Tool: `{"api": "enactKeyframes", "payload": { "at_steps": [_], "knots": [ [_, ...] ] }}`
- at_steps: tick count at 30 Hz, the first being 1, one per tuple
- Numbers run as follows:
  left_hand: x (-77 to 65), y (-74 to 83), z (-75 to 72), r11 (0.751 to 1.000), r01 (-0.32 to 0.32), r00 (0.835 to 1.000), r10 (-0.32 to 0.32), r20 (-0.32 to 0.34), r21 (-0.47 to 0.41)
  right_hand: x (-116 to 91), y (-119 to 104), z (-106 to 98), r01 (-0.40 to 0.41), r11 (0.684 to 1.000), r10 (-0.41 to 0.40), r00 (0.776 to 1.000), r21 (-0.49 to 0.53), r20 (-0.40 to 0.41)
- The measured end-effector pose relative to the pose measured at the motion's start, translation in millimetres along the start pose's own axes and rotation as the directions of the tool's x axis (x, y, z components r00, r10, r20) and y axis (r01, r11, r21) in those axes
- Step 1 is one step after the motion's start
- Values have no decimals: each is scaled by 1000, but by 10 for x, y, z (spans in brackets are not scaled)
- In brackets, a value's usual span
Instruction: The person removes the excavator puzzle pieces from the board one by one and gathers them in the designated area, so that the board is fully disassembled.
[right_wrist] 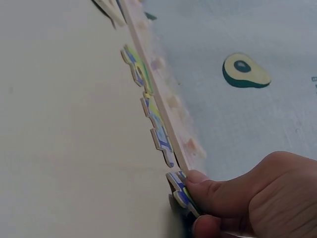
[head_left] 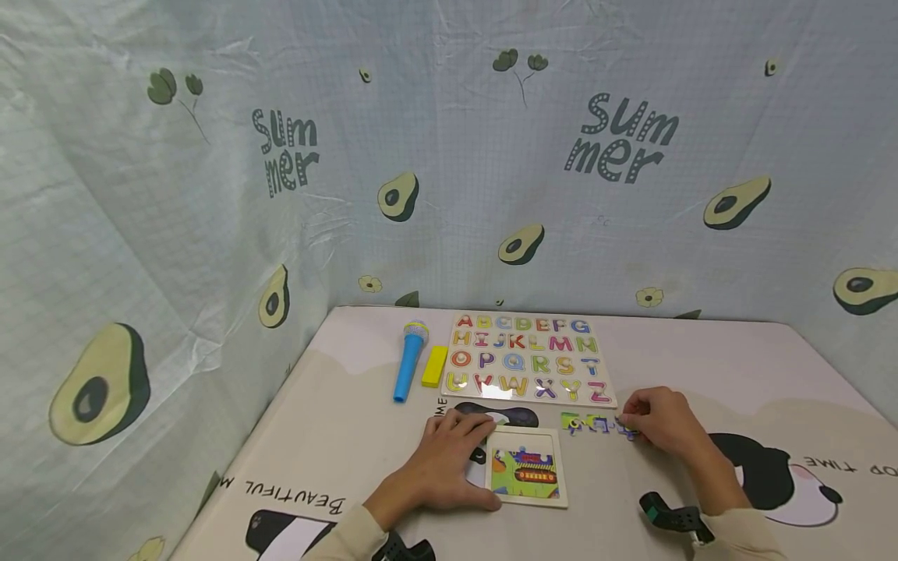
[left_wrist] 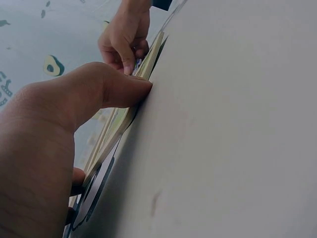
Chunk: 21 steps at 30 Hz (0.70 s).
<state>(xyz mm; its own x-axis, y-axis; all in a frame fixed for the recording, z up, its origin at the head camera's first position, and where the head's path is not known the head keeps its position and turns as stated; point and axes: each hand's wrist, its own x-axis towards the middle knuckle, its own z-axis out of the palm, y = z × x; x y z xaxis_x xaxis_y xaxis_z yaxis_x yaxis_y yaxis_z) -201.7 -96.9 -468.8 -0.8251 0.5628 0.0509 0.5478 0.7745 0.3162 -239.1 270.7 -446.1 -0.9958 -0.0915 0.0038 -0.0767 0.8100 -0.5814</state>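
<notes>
The left hand [head_left: 452, 460] holds the tray [head_left: 533, 502] between spread thumb and fingers. Farther off, right of the tray, the right hand [head_left: 662, 421] pinches a piece [right_wrist: 179, 187]; leftward, loose pieces [head_left: 571, 423] form a sideways row before the board [head_left: 602, 377].

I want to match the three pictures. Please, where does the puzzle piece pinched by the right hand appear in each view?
Head: lower right of centre, the puzzle piece pinched by the right hand.
Left wrist: above and left of centre; perhaps the bluish bit, too hidden to be certain.
Right wrist: low, slightly right of centre.
Shared landmark: the right hand.
</notes>
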Motion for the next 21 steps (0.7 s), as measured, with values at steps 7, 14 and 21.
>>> {"api": "enactKeyframes", "payload": {
  "at_steps": [7, 14, 21],
  "knots": [
    [6, -5, -6, 1000, -6, 1000, 6, -2, 5, -2, -51, 20, -21, 999, 20, 1000, -33, -13],
    [5, -8, 5, 1000, 0, 1000, 0, 3, -2, -4, -36, 41, -25, 998, 24, 1000, -64, -16],
    [1, -5, 5, 1000, 6, 1000, -6, 3, -4, -7, -17, 44, -21, 998, 20, 1000, -55, -14]
  ]
}}
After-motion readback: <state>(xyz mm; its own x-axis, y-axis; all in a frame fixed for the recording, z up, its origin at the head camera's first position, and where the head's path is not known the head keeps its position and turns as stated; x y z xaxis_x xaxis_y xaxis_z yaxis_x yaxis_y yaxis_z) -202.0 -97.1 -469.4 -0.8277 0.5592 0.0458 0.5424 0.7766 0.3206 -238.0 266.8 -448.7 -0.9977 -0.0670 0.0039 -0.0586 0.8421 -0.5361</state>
